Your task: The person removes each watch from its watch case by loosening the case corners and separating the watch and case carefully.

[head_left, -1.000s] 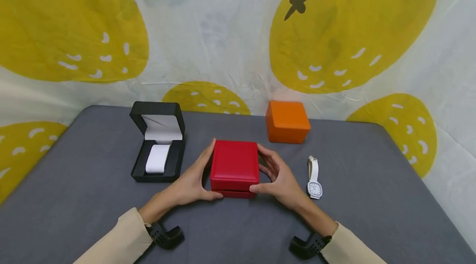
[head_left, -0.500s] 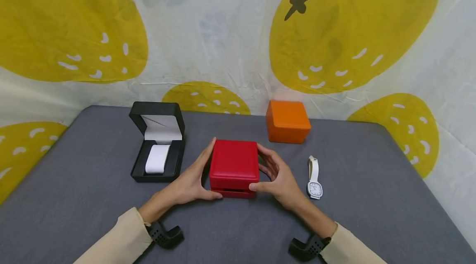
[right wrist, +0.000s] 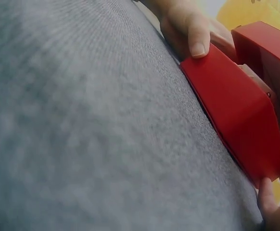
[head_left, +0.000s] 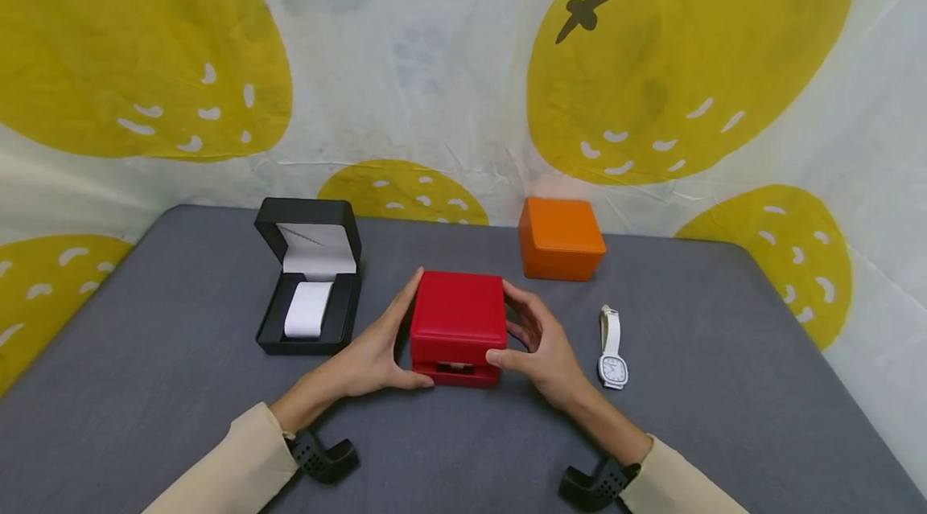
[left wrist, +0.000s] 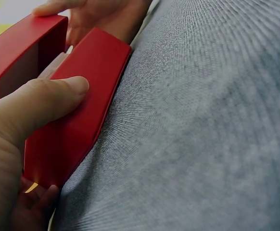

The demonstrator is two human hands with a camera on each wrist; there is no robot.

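Note:
A red watch box (head_left: 459, 309) sits mid-table with its lid partly raised, leaving a gap along the front. My left hand (head_left: 372, 357) holds the base from the left, thumb on the front wall. On the other side, my right hand (head_left: 545, 353) grips the lid, thumb under or at its front edge. In the left wrist view the lid (left wrist: 22, 41) stands apart from the base (left wrist: 89, 91). Something pale shows inside the gap, mostly hidden. To the right of my right hand lies a white-strapped wristwatch (head_left: 612, 368), face up.
An open black watch box (head_left: 307, 211) stands at the left, with a white cushion (head_left: 307, 310) in it. A closed orange box (head_left: 561, 239) is at the back right. A patterned cloth (head_left: 449, 55) hangs behind the grey table (head_left: 463, 458).
The red lid has risen at the front, widening the gap and revealing part of the inside. My right thumb has moved up slightly with it. My left hand stays in place.

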